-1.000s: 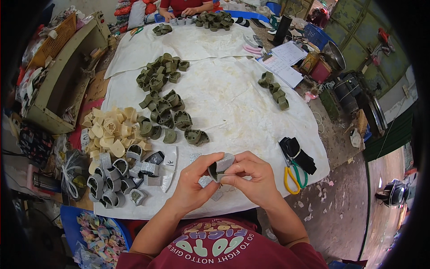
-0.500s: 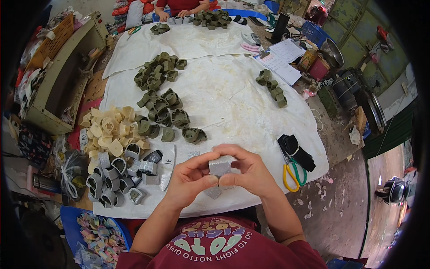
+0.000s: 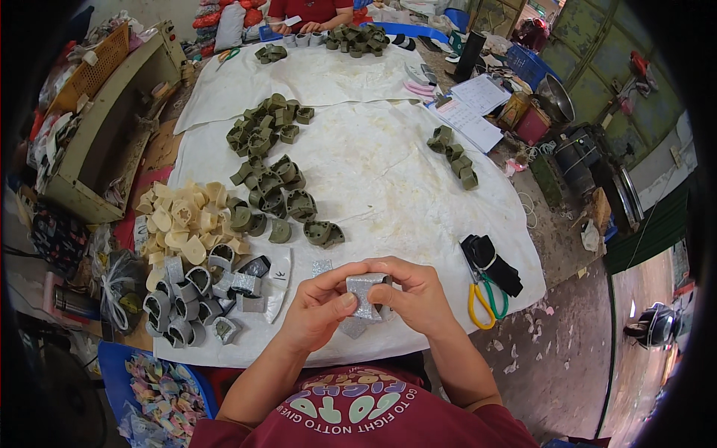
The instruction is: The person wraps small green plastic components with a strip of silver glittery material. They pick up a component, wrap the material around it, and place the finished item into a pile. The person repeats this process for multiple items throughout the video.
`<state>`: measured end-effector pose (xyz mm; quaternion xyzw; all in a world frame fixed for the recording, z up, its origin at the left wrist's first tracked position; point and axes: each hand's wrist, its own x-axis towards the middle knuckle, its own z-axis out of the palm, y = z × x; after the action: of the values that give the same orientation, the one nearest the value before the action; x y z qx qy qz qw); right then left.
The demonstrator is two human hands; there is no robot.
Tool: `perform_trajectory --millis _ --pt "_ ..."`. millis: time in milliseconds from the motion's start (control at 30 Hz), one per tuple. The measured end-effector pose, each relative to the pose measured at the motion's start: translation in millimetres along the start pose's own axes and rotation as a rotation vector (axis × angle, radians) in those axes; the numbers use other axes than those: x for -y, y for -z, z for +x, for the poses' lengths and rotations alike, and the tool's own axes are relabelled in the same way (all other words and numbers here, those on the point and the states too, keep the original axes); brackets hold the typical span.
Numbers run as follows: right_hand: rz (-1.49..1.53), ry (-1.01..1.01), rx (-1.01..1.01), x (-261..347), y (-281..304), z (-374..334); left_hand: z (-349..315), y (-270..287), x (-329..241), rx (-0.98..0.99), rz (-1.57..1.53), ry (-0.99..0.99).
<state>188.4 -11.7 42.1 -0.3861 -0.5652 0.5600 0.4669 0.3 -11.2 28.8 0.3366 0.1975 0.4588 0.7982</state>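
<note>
Between my two hands, above the near edge of the cloth-covered table, is a small curved piece with a silver glitter surface (image 3: 363, 290). My left hand (image 3: 317, 308) pinches its left side, thumb on the front. My right hand (image 3: 418, 300) grips the right side, its thumb at the piece's dark open end. The fingertips behind it are partly hidden. A flat silver glitter scrap (image 3: 352, 326) lies just below the hands, and another silver scrap (image 3: 322, 266) lies beyond them. Left of my hands is a pile of silver-covered curved pieces (image 3: 179, 299).
Beige cup-shaped pieces (image 3: 183, 220) and olive curved pieces (image 3: 272, 183) are heaped along the left. Scissors with yellow and green handles (image 3: 482, 305) lie beside a black bundle (image 3: 493, 265) at right. A blue tub of scraps (image 3: 119, 373) stands lower left. Across the table sits another person (image 3: 317, 11).
The silver piece has turned in my hands, and its dark open end now shows. My right thumb has moved up along its right side. The whole view has shifted slightly.
</note>
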Motion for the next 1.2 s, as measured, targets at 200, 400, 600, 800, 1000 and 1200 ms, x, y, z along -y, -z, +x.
perform_trajectory --millis 200,400,600,800,1000,1200 --pt "0.019 0.069 -0.109 -7.4 -5.2 2.9 5.3 -4.1 6.3 -0.102 -0.172 -0.012" --pt "-0.161 0.266 -0.431 -7.9 -25.6 15.4 11.0 -17.0 21.1 -0.117 -0.267 0.021" --pt "-0.139 0.25 -0.182 -8.5 -23.9 13.5 15.5 -11.2 14.7 -0.236 0.43 -0.367" --pt "0.325 0.014 -0.191 -14.4 -36.7 19.6 12.6 -7.4 13.0 -0.079 0.636 -0.458" --pt "0.159 0.193 -0.171 -9.9 -39.6 21.5 11.8 -3.6 5.0 0.01 0.318 -0.355" --pt "0.272 0.005 -0.162 -7.0 -38.6 19.8 14.2 0.9 7.0 0.093 0.493 -0.474"
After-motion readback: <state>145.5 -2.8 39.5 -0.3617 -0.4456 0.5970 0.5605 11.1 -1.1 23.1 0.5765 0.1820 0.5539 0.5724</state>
